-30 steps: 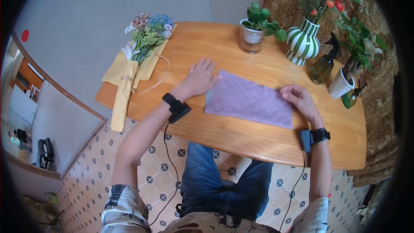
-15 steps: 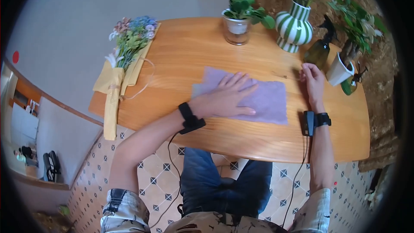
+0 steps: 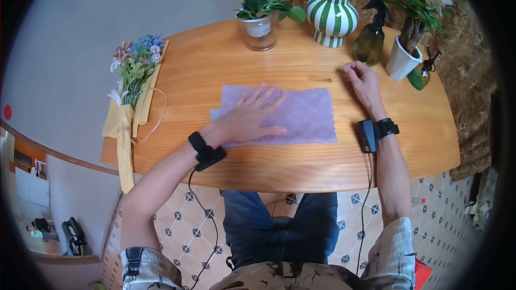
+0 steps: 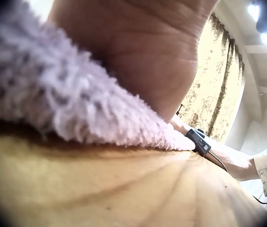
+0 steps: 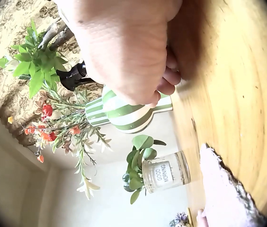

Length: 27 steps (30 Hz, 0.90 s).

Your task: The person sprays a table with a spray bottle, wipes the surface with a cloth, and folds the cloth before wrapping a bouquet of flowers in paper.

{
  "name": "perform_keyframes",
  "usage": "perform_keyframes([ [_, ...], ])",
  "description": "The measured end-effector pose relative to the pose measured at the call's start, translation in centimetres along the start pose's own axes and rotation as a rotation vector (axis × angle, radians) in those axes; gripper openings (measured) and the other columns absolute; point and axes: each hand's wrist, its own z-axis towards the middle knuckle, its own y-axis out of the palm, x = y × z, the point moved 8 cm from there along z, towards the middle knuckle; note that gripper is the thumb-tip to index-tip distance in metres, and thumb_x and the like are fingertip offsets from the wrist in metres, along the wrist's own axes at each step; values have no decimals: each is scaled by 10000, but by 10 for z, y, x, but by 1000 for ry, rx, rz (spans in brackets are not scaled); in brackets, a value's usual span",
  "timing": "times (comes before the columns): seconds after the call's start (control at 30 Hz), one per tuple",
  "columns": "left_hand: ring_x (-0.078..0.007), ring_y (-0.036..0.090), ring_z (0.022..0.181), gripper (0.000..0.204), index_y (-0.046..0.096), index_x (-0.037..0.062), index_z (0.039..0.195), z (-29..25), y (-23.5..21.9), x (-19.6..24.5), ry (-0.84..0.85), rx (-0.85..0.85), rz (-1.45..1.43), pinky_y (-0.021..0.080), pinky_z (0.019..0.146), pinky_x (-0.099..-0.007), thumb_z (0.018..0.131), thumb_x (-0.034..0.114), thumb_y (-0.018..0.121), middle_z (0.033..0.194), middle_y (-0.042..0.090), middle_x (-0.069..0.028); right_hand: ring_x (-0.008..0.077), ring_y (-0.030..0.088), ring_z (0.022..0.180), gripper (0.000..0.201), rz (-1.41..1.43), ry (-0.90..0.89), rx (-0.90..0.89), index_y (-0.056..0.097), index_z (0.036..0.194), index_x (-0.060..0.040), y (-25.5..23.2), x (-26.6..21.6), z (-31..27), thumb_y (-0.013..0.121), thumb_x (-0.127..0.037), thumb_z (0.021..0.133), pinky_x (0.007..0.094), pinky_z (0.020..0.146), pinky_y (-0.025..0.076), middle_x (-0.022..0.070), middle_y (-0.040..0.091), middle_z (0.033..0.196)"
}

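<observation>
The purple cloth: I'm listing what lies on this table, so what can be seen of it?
The purple cloth lies spread on the wooden table, roughly rectangular, longer from side to side, with slightly wavy edges. Close up, its pile looks soft and fluffy, like plush. A pale blue-grey piece shows at its left end; whether that is its underside or another layer, I cannot tell. The left hand rests on its left part, fingers spread, hiding some of it.
</observation>
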Motion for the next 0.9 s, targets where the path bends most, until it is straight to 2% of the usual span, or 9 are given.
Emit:
perform_keyframes([
  [0.3,-400,55,1429,858,186,111,1496,-12,-6,-47,-152,-62,-35,68,1144,-498,876,634,466,1534,93,-252,107,556,664,241,-14,-3,1,622,911,28,-2,-5,-2,590,-210,906,258,641,448,58,632,714],
  [0.4,-387,34,1435,850,177,114,1498,-16,-4,-77,-209,-63,1,57,1145,-494,883,626,462,1542,83,-236,109,556,663,241,-19,6,0,622,912,28,-2,-4,-1,589,-211,906,260,641,449,60,634,714],
  [0.47,-350,16,1443,905,178,113,1499,-20,-6,-101,-327,-60,-29,36,1149,-490,854,702,418,1548,69,-219,111,556,662,242,-18,12,-3,622,914,28,-2,-2,-1,590,-211,906,261,640,450,61,634,714],
  [0.9,-356,6,1443,866,125,133,1509,-32,-22,-215,-650,-27,7,49,1129,-548,886,700,326,1558,45,-197,95,523,677,228,-36,7,-19,620,910,18,1,3,0,582,-207,908,254,641,431,32,598,717],
])
